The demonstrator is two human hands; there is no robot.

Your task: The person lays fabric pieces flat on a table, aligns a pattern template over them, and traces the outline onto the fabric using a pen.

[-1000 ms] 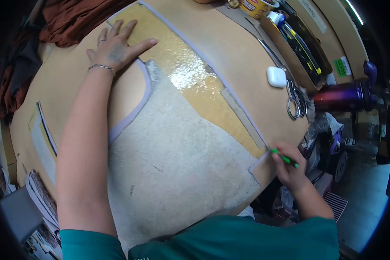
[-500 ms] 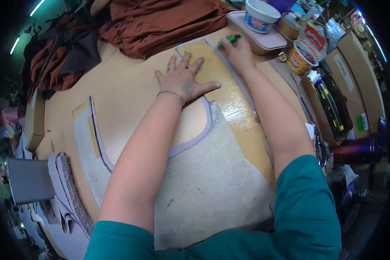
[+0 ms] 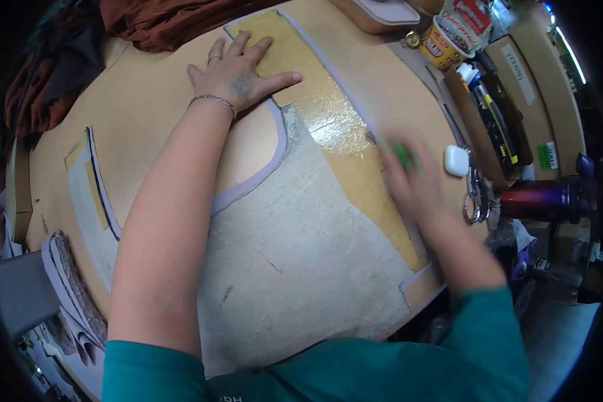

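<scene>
My left hand (image 3: 238, 75) lies flat, fingers spread, on the upper end of a large pattern template (image 3: 295, 248). The template is grey, with shiny yellow tape (image 3: 328, 110) over its upper and right parts. Lavender fabric (image 3: 281, 137) shows from under it as a narrow border. At the template's right edge is my right hand (image 3: 415, 181), smeared by motion, with a green pen (image 3: 403, 155) in its fingers. Whether the pen's tip touches the fabric, I cannot tell.
Brown cloth (image 3: 161, 23) lies at the back left. On the right are scissors (image 3: 474, 197), a white case (image 3: 456, 161), a pen box (image 3: 492, 127) and a yellow tub (image 3: 442, 43). Folded lavender fabric (image 3: 67, 288) sits at the left edge.
My right hand has moved with the green pen from the template's far top corner down its right edge towards me. My left hand stays on the template; the view has shifted.
</scene>
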